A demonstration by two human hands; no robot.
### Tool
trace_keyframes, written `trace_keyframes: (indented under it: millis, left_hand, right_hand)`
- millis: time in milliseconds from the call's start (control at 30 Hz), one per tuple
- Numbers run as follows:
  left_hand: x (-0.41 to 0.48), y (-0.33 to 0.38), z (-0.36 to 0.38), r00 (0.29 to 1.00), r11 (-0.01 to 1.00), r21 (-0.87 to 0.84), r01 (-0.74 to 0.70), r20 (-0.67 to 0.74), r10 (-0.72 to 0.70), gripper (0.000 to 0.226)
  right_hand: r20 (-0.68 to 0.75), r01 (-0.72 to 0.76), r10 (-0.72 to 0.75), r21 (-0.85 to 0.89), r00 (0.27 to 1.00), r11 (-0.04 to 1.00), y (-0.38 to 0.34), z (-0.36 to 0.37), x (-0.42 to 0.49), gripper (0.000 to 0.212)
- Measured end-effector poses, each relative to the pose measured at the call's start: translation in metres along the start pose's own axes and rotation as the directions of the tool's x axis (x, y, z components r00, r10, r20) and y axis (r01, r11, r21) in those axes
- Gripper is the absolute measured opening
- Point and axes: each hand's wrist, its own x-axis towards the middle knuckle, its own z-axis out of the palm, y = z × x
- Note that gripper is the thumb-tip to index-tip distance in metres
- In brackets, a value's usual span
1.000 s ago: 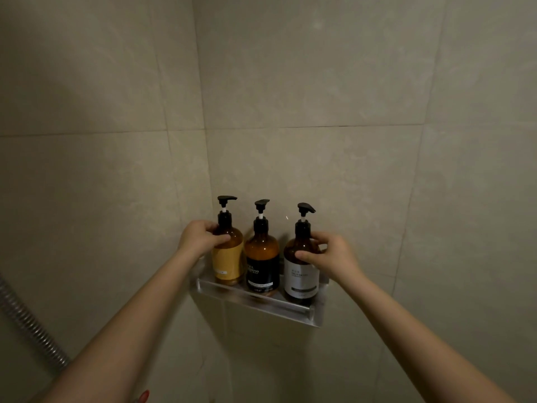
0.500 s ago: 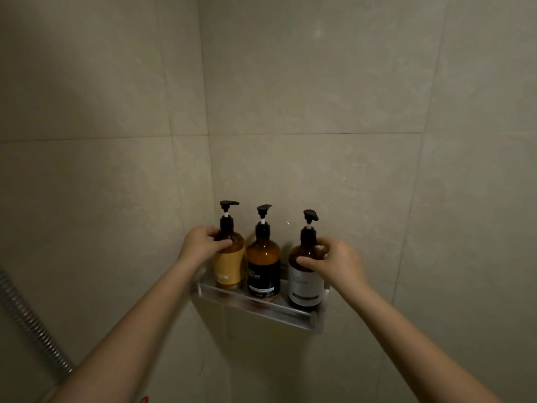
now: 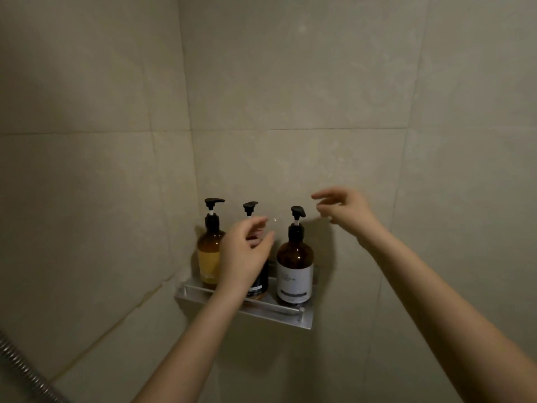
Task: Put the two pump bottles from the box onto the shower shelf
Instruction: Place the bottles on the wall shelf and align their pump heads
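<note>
**Both hands free, three bottles on the shelf**

Left hand (image 3: 244, 257) is in front of the middle bottle (image 3: 260, 282), fingers loosely curled, holding nothing. Right hand (image 3: 345, 209) is raised beside the white-label bottle (image 3: 295, 269), fingers spread and empty. Yellow-label bottle (image 3: 209, 257) stands upright at the left of the metal shelf (image 3: 247, 308) in the tiled corner.

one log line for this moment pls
shelf: three pump bottles upright | left hand: open, in front of middle bottle | right hand: open, empty, beside white-label bottle
</note>
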Motion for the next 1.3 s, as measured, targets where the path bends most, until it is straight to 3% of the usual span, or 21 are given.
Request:
trace_keyframes:
  millis: [67, 133, 233, 633, 1167, 1233, 1300]
  left_hand:
    - [0.003, 0.01, 0.014, 0.991, 0.999, -0.032, 0.043, 0.125, -0.039, 0.039]
    - [0.008, 0.011, 0.023, 0.978, 0.996, 0.007, 0.089, 0.19, -0.088, 0.046]
    - [0.012, 0.006, 0.03, 0.954, 0.989, 0.12, 0.088, 0.276, -0.119, 0.048]
    - [0.01, -0.006, 0.033, 0.925, 0.98, 0.157, 0.125, 0.34, -0.172, 0.046]
    - [0.007, -0.008, 0.033, 0.92, 0.985, 0.118, 0.126, 0.357, -0.161, 0.046]
    - [0.003, -0.008, 0.032, 0.938, 0.991, 0.097, 0.092, 0.325, -0.119, 0.043]
    - [-0.002, -0.008, 0.027, 0.986, 0.998, 0.054, 0.023, 0.164, -0.032, 0.034]
  right_hand:
    - [0.148, 0.017, -0.022, 0.035, 0.989, 0.999, -0.016, -0.005, 0.007, 0.024]
    - [0.286, 0.022, -0.011, -0.037, 0.958, 0.999, -0.026, -0.004, 0.012, 0.025]
    - [0.366, 0.014, 0.04, -0.144, 0.93, 0.99, -0.029, 0.0, 0.013, 0.027]
    - [0.261, -0.108, 0.121, -0.064, 0.958, 0.992, -0.024, 0.011, 0.014, 0.01]
    - [0.195, -0.122, 0.131, -0.059, 0.972, 0.991, -0.022, 0.021, 0.012, 0.015]
    - [0.205, -0.11, 0.127, -0.095, 0.97, 0.989, -0.023, 0.02, 0.012, 0.015]
    - [0.221, -0.088, 0.118, -0.142, 0.968, 0.986, -0.026, 0.019, 0.014, 0.015]
